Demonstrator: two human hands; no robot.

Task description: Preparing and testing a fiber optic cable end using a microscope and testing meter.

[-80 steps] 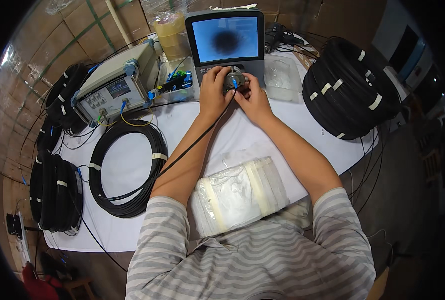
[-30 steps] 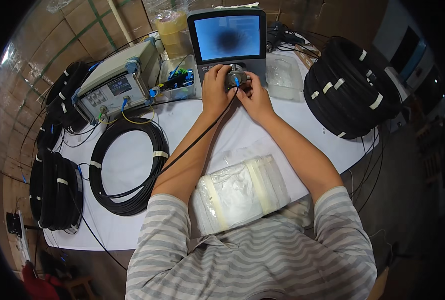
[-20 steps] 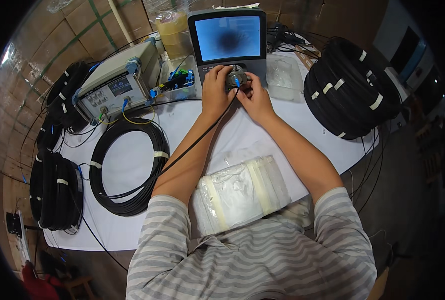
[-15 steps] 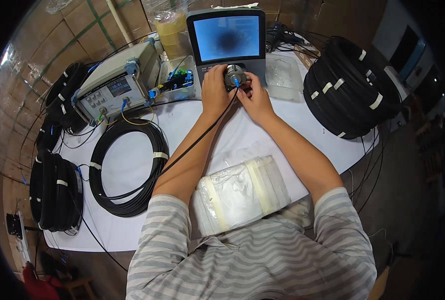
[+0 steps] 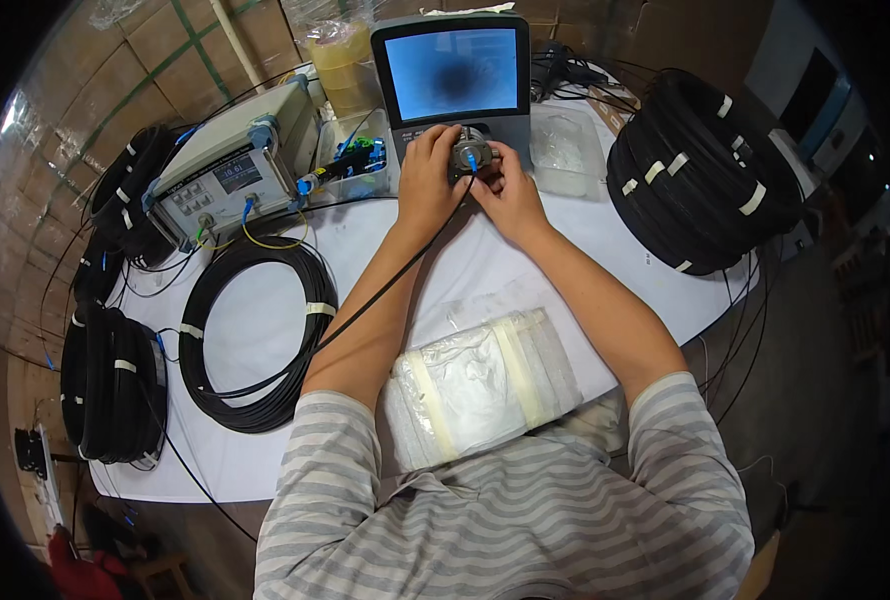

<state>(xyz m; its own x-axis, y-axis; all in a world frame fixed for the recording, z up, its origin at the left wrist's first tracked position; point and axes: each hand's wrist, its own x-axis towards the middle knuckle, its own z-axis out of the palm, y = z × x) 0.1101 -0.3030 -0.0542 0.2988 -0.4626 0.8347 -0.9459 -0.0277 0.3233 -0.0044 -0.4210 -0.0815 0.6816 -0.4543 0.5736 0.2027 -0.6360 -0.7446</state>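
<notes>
Both hands meet at the base of a grey inspection unit with a lit bluish screen [image 5: 455,72] at the far middle of the white table [image 5: 265,330]. My left hand [image 5: 426,178] grips the round metal knob [image 5: 465,153] on that unit from the left. My right hand [image 5: 506,186] pinches a blue cable connector [image 5: 472,162] at the knob. A thin black cable [image 5: 385,290] runs from the connector along my left forearm to a coil of black cable [image 5: 255,335] lying flat on the table.
A grey test instrument [image 5: 235,175] stands far left, with a clear tray of blue and green connectors [image 5: 355,160] beside it. Large black cable coils lie at the right [image 5: 700,185] and left edge [image 5: 110,385]. A taped plastic packet [image 5: 485,385] sits near my chest.
My hands stay at the knob with only slight finger shifts. The view has tilted a little; nothing else moved.
</notes>
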